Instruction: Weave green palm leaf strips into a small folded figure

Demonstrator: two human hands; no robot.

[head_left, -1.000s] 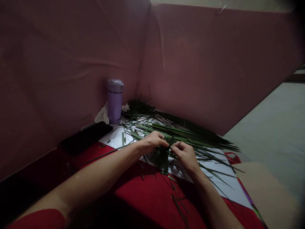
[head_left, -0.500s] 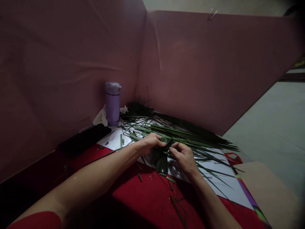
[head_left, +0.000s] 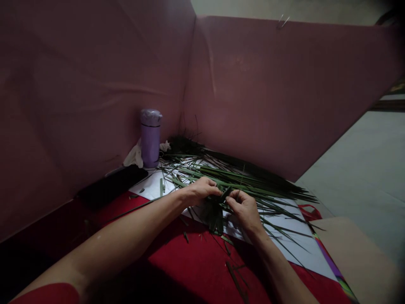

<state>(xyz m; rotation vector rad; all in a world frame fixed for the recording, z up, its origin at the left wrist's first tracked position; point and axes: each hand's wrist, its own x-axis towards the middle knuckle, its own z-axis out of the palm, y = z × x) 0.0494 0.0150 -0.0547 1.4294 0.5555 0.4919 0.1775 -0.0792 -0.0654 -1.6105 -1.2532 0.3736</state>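
Note:
A folded piece of dark green leaf strips (head_left: pixel 215 217) hangs between my hands, its lower end fanning out above the red cloth. My left hand (head_left: pixel 204 188) pinches its upper part between thumb and fingers. Close on the right, my right hand (head_left: pixel 243 207) has its thumb and forefinger pressed together at a short strip end that sticks up from the piece. The exact fold under my fingertips is too dark to make out. Behind both hands lie many long green leaf blades (head_left: pixel 253 177) on a white sheet (head_left: pixel 303 242).
At the back left stands a purple bottle (head_left: pixel 150 139) with crumpled white tissue (head_left: pixel 134 156) beside it. A black flat object (head_left: pixel 112 183) lies left of the sheet. Leaf scraps (head_left: pixel 236 280) are scattered on the red cloth (head_left: pixel 180 266). Pink panels (head_left: pixel 253 93) enclose the back.
The raised strip end between my hands has shifted slightly, and my right fingers have moved a little at it. My left hand keeps its pinch. The view has tipped very slightly.

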